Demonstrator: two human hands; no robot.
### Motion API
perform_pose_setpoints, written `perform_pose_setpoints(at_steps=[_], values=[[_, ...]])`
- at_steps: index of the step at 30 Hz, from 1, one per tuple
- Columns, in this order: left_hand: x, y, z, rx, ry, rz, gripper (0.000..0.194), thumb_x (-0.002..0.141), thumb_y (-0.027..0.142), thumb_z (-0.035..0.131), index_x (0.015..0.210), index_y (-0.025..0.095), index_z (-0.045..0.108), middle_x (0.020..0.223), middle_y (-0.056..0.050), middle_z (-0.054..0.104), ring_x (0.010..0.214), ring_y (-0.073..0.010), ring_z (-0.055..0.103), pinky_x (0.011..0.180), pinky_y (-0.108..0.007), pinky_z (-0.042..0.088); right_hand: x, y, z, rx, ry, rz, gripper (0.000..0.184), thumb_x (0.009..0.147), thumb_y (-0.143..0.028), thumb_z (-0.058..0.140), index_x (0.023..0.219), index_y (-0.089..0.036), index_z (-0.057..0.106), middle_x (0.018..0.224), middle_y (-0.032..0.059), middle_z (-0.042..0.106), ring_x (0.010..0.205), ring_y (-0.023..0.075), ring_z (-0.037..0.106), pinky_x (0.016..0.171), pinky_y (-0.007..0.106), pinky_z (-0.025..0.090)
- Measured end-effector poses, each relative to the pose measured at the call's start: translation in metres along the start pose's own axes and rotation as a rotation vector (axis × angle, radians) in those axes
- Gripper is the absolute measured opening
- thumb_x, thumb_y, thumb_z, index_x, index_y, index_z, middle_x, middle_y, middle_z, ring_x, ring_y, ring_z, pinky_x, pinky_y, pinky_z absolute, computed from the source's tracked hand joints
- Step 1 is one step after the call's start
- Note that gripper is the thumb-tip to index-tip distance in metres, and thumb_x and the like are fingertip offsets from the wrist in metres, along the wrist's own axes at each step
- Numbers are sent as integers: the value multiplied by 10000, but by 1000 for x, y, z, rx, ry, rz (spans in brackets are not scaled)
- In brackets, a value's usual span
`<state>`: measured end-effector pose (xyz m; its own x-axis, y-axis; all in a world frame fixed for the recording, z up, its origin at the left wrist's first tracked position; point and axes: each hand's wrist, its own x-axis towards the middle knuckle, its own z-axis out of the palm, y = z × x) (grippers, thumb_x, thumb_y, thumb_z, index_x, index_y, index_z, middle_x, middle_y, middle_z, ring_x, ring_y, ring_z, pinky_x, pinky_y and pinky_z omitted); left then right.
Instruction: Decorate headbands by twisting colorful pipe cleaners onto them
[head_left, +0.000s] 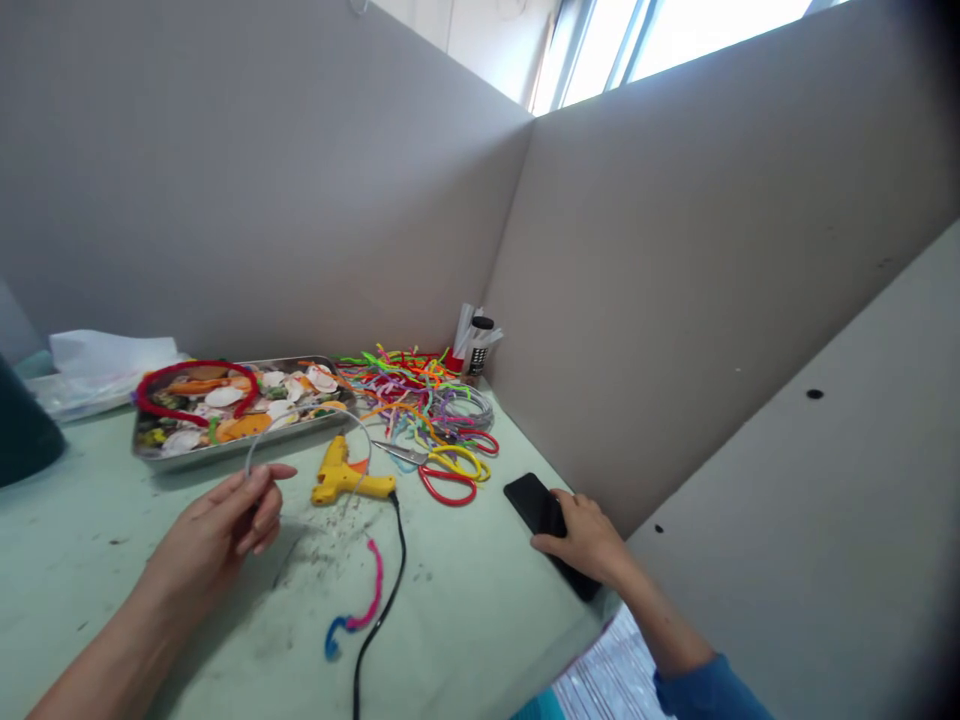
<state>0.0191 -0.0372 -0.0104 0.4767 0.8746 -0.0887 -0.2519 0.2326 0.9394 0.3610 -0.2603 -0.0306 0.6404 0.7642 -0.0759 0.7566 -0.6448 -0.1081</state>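
Note:
My left hand (225, 520) pinches a thin silver headband (352, 420) at one end; the band arches up over the yellow glue gun (346, 480) lying on the pale green table (465, 610). My right hand (585, 535) rests fingers-down on a black phone (534, 500) at the table's right edge, near the grey partition. A pink and blue pipe cleaner (358, 605) lies between my arms, beside the glue gun's black cord (382, 610).
A metal tray (225, 450) of shells with a red headband (191, 385) sits at the back left. A tangle of coloured pipe cleaners (409, 385), red scissors (442, 480) and yellow scissors (457, 458) lie behind the glue gun. Grey partitions wall the desk.

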Motion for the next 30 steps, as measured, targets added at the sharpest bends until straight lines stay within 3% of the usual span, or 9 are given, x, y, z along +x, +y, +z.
perform_pose_setpoints(at_steps=[12, 17, 20, 23, 25, 27, 30], values=[[8, -7, -10, 7, 40, 66, 276, 809, 385, 561, 987, 174, 571, 457, 87, 397, 386, -57, 263, 384, -182, 299, 14, 0, 9, 66, 37, 34, 646, 638, -431, 615, 1177, -103, 478, 1100, 161, 526, 1037, 307, 481, 834, 381, 367], [6, -4, -7, 3, 41, 58, 303, 775, 401, 592, 976, 175, 569, 454, 92, 393, 380, -58, 245, 368, -178, 291, 3, -16, -2, -20, 59, -30, 589, 682, -412, 619, 1190, -138, 503, 1160, 175, 514, 1080, 336, 449, 860, 437, 345], [-1, 3, 2, 4, 55, 8, 288, 775, 400, 593, 962, 182, 573, 461, 92, 369, 400, -59, 245, 388, -169, 297, -10, -48, -13, 18, 188, -188, 527, 704, -412, 646, 1159, -172, 532, 1233, 157, 483, 1110, 316, 428, 892, 416, 333], [-7, 10, 10, 28, 108, -17, 255, 780, 418, 578, 896, 191, 588, 454, 86, 331, 410, -63, 224, 402, -169, 300, -16, -95, -16, 163, 177, -495, 353, 789, -404, 585, 1090, -222, 560, 1119, 83, 564, 1046, 238, 478, 878, 352, 360], [-9, 11, 12, 47, 132, -22, 261, 774, 447, 572, 840, 195, 592, 446, 81, 304, 410, -66, 202, 401, -172, 293, -14, -129, -12, 222, 170, -655, 369, 793, -431, 579, 1092, -217, 553, 1099, 69, 568, 1037, 220, 480, 883, 337, 366], [-9, 10, 13, 60, 131, -19, 269, 769, 463, 571, 812, 199, 592, 443, 79, 287, 413, -68, 194, 406, -173, 287, -7, -161, -5, 234, 213, -724, 421, 797, -456, 566, 1137, -209, 524, 1117, 72, 552, 1049, 217, 464, 883, 342, 368], [-8, 8, 11, 68, 118, -11, 270, 765, 469, 574, 807, 203, 593, 439, 77, 284, 420, -70, 197, 413, -175, 279, 6, -198, 9, 186, 281, -664, 431, 796, -505, 535, 1089, -190, 544, 1088, 91, 548, 1028, 242, 458, 837, 372, 386]])
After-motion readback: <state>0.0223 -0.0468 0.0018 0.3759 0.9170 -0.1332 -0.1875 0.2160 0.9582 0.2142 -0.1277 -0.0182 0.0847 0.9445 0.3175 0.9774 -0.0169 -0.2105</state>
